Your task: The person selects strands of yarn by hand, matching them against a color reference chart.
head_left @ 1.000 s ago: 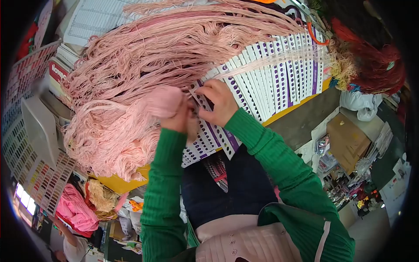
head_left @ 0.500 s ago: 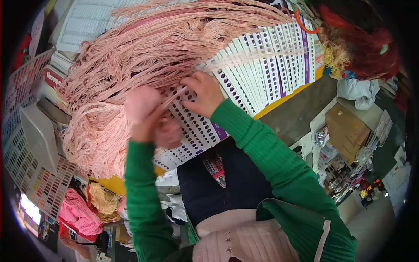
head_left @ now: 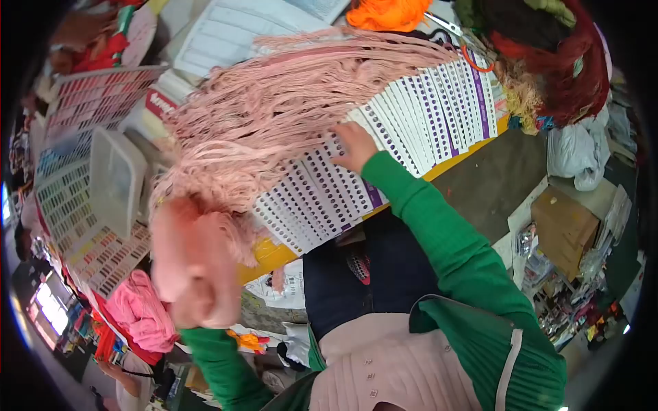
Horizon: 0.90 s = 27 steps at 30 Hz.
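A blurred bundle of pink yarn (head_left: 179, 236) is in my left hand (head_left: 197, 301), closed around it at the table's left front edge. Threads trail from it toward the larger mass of pink yarn (head_left: 274, 96) spread over the table. My right hand (head_left: 358, 146) rests on the fanned row of white punched cards (head_left: 312, 195), at the edge of the yarn. Its thumb and fingers are apart, with nothing visible between them. Each card carries a line of dark holes, and a few have purple strips.
Left of the yarn stand a white plastic tub (head_left: 116, 181) and a white lattice basket (head_left: 103, 103). Scissors (head_left: 445, 24) and orange yarn (head_left: 391, 14) lie at the back. Dark red yarn (head_left: 576, 82) hangs at the right, near a cardboard box (head_left: 565, 216).
My left hand has swung left and toward me with the pink yarn, away from the cards. My right hand has let go of the pale strand and stays on the cards. The view has shifted.
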Motion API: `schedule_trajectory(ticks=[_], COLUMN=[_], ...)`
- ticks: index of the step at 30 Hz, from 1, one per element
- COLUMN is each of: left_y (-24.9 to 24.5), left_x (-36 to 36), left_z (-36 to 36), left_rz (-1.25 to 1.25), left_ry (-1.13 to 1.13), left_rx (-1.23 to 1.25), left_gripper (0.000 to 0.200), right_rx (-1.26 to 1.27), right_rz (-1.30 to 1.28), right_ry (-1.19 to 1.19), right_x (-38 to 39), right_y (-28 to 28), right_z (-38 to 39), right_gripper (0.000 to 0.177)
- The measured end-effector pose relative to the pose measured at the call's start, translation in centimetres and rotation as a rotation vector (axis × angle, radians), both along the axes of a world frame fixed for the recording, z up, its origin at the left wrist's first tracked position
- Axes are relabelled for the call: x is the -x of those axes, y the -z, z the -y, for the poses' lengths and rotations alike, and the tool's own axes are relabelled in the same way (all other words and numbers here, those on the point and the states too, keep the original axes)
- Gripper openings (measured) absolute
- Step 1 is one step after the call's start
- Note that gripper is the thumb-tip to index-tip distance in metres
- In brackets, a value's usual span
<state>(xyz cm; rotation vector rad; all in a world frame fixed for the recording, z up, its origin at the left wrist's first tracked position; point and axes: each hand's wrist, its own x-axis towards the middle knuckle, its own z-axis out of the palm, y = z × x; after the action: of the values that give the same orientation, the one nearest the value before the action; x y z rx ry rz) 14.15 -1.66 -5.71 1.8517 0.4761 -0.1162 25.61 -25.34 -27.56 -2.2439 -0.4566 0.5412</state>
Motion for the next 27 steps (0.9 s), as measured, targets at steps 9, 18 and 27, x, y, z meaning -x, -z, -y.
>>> schedule_trajectory(ticks=[9,18,27], left_y=[-0.3,-2.7,-4.2], left_x=[3.9,7.0,9.1], left_z=[6.2,4.2,2.1], left_rz=[-0.005,0.057,0.122], left_ry=[-0.375,-0.081,0.064], left_rx=[1.133,1.466,1.5], left_gripper=[0.067,0.069,0.054], right_rx=[-0.529,-0.834,-0.863], right_rz=[-0.532,-0.913,-0.951], right_ry=[0.198,0.158,0.176], right_x=[7.8,10.7,14.1], right_y=[-17.6,-25.5,-28.6], right_z=[-2.7,-5.7,-7.9], right_gripper=[0.008,0.009,0.01])
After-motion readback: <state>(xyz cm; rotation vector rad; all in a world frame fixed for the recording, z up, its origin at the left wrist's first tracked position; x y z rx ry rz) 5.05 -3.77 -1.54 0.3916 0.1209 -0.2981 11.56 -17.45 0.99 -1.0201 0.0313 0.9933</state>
